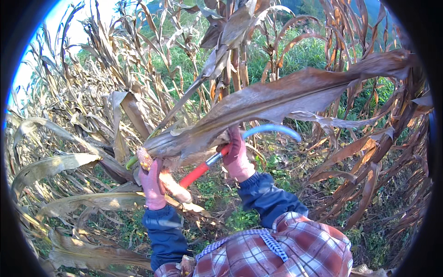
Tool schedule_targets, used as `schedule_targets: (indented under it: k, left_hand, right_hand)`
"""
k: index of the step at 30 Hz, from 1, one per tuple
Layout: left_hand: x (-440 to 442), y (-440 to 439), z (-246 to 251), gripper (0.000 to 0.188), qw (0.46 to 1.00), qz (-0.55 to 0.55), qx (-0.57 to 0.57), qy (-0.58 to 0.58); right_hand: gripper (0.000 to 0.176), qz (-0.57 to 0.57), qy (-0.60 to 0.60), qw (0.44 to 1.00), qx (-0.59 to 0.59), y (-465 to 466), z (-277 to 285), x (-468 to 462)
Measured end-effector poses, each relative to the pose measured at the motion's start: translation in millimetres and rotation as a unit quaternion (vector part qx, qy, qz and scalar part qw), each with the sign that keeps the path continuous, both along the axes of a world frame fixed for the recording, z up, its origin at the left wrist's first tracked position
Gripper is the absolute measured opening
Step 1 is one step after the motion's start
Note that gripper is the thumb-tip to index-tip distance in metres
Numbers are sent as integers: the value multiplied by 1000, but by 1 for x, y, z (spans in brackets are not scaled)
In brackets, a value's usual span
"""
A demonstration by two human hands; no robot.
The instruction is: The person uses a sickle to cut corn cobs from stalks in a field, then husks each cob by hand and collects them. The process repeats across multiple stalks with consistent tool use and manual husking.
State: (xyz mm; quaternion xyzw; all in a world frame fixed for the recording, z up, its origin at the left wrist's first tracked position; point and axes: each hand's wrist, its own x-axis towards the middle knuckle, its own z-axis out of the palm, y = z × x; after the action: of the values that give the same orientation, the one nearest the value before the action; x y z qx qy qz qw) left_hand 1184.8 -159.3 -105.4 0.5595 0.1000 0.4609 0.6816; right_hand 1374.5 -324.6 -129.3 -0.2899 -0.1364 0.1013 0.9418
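My left hand [152,183], in a pink work glove with darker palm, grips a corn ear [144,159] whose tip shows scattered yellow kernels. A pale, elongated piece [177,188], perhaps another cob or the same ear's lower end, lies along the inner side of that hand. In my right hand [238,155], gloved alike, is a sickle with a red and silver handle [194,175]; its curved blade [271,129] points right and looks blurred. Pale husk [193,157] spans between both hands. A broad dry corn leaf [263,100] hangs across the fingers and partly hides them.
Dry corn stalks [235,69] rise ahead, with a dense stand [90,114] to the left and leaning stalks [391,135] on the right. Low green weeds [242,218] grow on the ground. A cob [188,265] shows by the plaid shirt [263,252], at the bottom edge.
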Motion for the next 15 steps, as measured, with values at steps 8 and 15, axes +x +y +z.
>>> schedule_targets:
  k: [8, 15]
  left_hand:
    - [-40, -117, 48, 59, 990, 12, 4, 138]
    - [-60, -141, 13, 47, 924, -170, -322, -116]
  right_hand:
    - [28, 197, -130, 966, -106, -42, 47, 104]
    - [31, 199, -186, 959, -81, -53, 5, 86]
